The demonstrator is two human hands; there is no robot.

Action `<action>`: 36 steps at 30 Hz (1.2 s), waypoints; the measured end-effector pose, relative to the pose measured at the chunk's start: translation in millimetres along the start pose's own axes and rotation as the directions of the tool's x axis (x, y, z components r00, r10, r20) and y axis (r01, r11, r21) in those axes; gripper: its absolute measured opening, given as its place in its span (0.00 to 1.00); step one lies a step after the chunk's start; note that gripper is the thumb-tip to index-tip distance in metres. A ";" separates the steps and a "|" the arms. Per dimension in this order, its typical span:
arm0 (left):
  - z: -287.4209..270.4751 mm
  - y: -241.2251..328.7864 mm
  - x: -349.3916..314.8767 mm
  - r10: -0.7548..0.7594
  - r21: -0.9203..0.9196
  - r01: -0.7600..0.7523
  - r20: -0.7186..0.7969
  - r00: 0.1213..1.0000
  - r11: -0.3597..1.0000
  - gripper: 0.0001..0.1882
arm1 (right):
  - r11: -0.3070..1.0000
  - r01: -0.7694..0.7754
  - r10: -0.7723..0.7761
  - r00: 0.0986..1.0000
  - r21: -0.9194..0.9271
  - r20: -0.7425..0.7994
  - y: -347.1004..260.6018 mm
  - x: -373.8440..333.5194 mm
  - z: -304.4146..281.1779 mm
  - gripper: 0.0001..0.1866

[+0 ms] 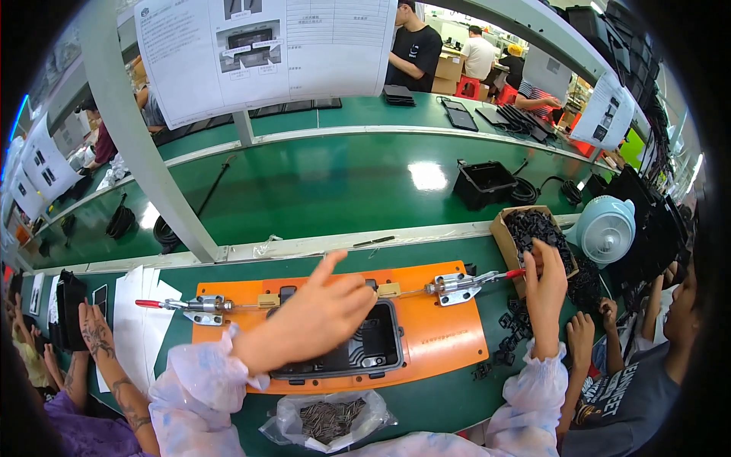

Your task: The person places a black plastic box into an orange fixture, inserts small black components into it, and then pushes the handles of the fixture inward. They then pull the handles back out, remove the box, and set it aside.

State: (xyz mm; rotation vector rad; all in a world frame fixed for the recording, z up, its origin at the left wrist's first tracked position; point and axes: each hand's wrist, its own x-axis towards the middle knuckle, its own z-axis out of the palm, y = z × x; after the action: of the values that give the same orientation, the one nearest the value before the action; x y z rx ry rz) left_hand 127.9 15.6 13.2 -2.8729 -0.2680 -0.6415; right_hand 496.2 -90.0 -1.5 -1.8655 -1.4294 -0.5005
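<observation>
left hand (324,316), fingers loosely spread, above box (375,335); right hand (544,286) at red handle (515,273), grip unclear. clamps (457,288) flank box left and right, presumably to steady it.

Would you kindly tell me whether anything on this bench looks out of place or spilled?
Yes, slightly: small black parts lie loose on the green bench right of the orange plate, outside the cardboard box heaped with similar-looking pieces. They may be deliberately set out.
</observation>
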 end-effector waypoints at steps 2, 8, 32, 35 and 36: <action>0.6 14.0 -6.9 0.001 0.163 -0.005 0.025 1.000 0.987 0.15 | 0.991 0.013 -0.013 1.000 -0.136 -0.001 3.9 -19.0 3.7 0.15; 2.9 16.9 -3.3 -0.135 -0.099 0.130 -0.039 0.990 0.987 0.15 | 0.350 -0.528 0.509 0.801 0.774 0.316 29.9 -22.5 27.7 0.22; -33.4 -14.1 -50.1 -0.549 -0.146 0.529 -0.204 0.811 0.836 0.21 | 0.639 0.695 -0.764 0.623 0.329 0.168 -171.5 7.1 34.7 0.30; -67.2 -44.5 -113.6 -0.820 -0.209 0.817 -0.359 0.446 0.537 0.24 | 0.456 0.661 -0.872 0.467 0.596 0.148 -195.5 6.2 68.2 0.25; -76.3 -48.4 -136.4 -0.853 -0.100 0.906 -0.394 0.342 0.410 0.25 | 0.368 0.628 -0.910 0.393 0.686 0.129 -205.0 5.7 75.5 0.23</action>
State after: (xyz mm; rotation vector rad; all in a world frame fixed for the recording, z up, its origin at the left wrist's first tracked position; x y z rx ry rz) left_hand -34.5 27.3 28.5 -2.1184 -1.8094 -1.2547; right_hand 295.5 -5.2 15.2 -0.6752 -2.5503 0.0240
